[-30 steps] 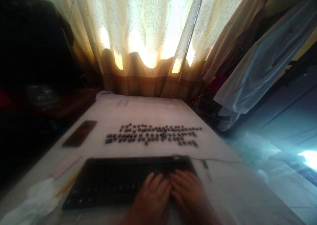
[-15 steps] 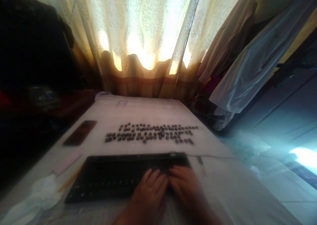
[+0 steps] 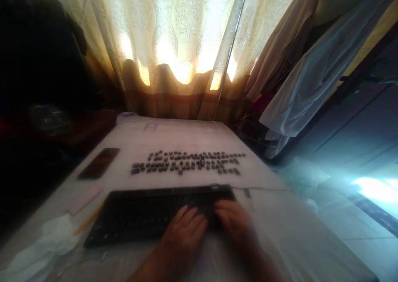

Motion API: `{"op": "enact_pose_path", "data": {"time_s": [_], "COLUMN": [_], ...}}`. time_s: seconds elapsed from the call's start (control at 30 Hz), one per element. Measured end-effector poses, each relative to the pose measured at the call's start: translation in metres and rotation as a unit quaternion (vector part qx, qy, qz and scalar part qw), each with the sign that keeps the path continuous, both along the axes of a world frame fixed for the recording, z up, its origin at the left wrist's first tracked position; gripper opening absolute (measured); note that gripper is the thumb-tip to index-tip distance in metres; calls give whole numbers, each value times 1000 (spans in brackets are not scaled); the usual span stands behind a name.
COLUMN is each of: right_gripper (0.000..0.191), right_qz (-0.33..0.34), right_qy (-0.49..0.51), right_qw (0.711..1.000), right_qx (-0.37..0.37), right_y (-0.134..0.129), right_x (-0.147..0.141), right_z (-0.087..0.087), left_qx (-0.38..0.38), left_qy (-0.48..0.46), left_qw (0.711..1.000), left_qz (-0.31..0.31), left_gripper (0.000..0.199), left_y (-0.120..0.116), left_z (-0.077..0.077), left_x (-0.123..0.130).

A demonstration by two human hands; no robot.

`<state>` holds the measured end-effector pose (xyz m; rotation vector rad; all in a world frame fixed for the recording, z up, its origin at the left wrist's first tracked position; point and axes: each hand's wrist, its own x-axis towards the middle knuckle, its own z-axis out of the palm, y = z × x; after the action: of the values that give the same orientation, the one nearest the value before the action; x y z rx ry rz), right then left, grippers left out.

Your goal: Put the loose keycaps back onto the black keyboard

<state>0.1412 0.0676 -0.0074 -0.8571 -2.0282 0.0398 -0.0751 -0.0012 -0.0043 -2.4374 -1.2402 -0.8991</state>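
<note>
A black keyboard (image 3: 137, 218) lies on the white-covered table, its keys largely off or too dark to make out. My left hand (image 3: 186, 230) rests on its near right part, fingers stretched forward and flat. At the keyboard's right end, my right hand (image 3: 234, 222) has its fingers bent and drawn together, pointing left; anything between them is hidden by blur. A short gap separates the two hands. Beyond the keyboard, many loose dark keycaps (image 3: 186, 166) are spread in rough rows.
A dark phone (image 3: 99, 163) lies at the left, near a pink flat piece (image 3: 83, 198), a yellow pencil-like stick (image 3: 88, 220) and crumpled white tissue (image 3: 51, 240). A cable (image 3: 264, 188) runs right from the keyboard. Curtains (image 3: 186, 25) hang behind; clothes (image 3: 304, 83) hang right.
My hands have moved apart: the left slightly left, the right drawn away from it. The whole view has shifted a little. The keycap rows look the same.
</note>
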Motion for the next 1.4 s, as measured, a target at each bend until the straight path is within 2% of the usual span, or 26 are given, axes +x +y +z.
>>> {"op": "enact_pose_path", "data": {"time_s": [0.07, 0.17, 0.3, 0.4, 0.53, 0.67, 0.93, 1.23, 1.4], "right_gripper": [29, 35, 38, 38, 38, 41, 48, 57, 56], "right_qz": [-43, -101, -138, -138, -139, -155, -166, -185, -191], "right_qy": [52, 113, 159, 165, 159, 154, 127, 111, 107], "right_qw": [997, 984, 967, 964, 964, 959, 958, 955, 952], "right_qx": [-28, -90, -142, -157, -164, -181, -198, -204, -215], "right_y": [3, 7, 10, 11, 11, 12, 12, 13, 13], "right_x": [7, 16, 22, 23, 23, 24, 25, 27, 28], "right_z": [-4, -6, 0, 1, -2, -7, -7, -4, -5], "left_qx": [9, 0, 23, -6, -39, -49, -32, -153, -171], "left_qy": [-19, -27, -42, -74, -116, -131, -188, -267, -300], "left_qw": [1000, 999, 990, 980, 965, 940, 882, 848, 832], "left_qz": [-3, 28, 132, 185, 231, 311, 432, 432, 434], "left_gripper": [23, 22, 21, 25, 30, 33, 31, 44, 43], "left_y": [-1, -1, -1, -2, -4, -6, -12, -7, -7], "left_z": [7, 22, 36, 38, 36, 36, 39, 35, 36], "left_x": [-16, -54, -104, -124, -137, -153, -180, -190, -185]}}
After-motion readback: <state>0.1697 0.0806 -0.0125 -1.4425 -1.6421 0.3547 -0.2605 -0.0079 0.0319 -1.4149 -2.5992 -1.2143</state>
